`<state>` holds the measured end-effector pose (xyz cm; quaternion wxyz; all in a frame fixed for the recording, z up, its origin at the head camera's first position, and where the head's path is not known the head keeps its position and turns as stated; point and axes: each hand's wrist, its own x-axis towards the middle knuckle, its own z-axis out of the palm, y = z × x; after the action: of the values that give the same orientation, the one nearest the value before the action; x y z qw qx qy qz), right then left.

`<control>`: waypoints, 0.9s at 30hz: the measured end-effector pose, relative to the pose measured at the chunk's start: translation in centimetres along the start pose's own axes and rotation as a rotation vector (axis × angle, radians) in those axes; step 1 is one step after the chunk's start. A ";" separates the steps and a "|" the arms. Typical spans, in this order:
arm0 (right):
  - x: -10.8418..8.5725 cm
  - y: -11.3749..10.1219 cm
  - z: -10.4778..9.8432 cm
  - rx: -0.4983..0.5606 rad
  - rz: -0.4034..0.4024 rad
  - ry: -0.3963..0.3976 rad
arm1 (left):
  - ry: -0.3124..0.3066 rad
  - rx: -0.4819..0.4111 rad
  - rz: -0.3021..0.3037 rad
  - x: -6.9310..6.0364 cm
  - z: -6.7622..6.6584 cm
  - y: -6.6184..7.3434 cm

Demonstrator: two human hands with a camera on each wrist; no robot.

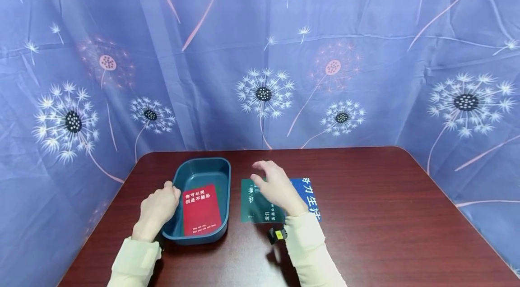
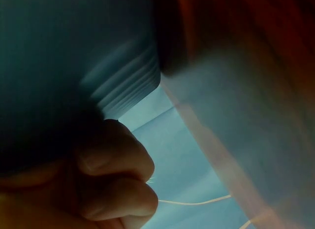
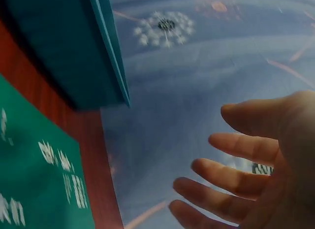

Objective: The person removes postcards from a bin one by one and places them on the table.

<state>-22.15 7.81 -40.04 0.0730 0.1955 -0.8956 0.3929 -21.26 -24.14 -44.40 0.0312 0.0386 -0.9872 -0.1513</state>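
A teal-blue plastic basin (image 1: 228, 196) stands on the left part of the table, and my left hand (image 1: 158, 209) grips its left rim. Curled fingers (image 2: 118, 160) press against the basin wall (image 2: 59, 56) in the left wrist view. Inside it lies a red booklet (image 1: 201, 217) with white writing, over a green one mostly hidden beneath. My right hand (image 1: 281, 188) hovers over a green booklet (image 1: 252, 210) and a blue booklet (image 1: 305, 190) on the table. Its fingers are spread and loosely bent, with nothing between them, as the right wrist view shows.
The dark red-brown wooden table (image 1: 390, 215) has rounded far corners. A blue curtain (image 1: 211, 75) with dandelion prints hangs behind and along both sides. A small black device with a yellow label (image 1: 279, 234) sits at my right wrist.
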 end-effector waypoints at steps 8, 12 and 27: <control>-0.1 -3.0 3.9 -0.099 -0.134 -0.074 | 0.003 -0.003 -0.005 -0.1 0.1 -0.2; 0.1 -3.9 6.1 -0.108 -0.165 -0.089 | 0.006 0.000 -0.005 -0.1 0.1 -0.1; 1.9 -6.3 14.3 -0.836 -0.118 -0.220 | 0.029 0.009 0.029 0.0 -0.1 0.0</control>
<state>-20.99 -7.07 -44.99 0.0724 0.2408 -0.9673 -0.0316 -21.28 -24.13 -44.32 0.0476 0.0266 -0.9878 -0.1460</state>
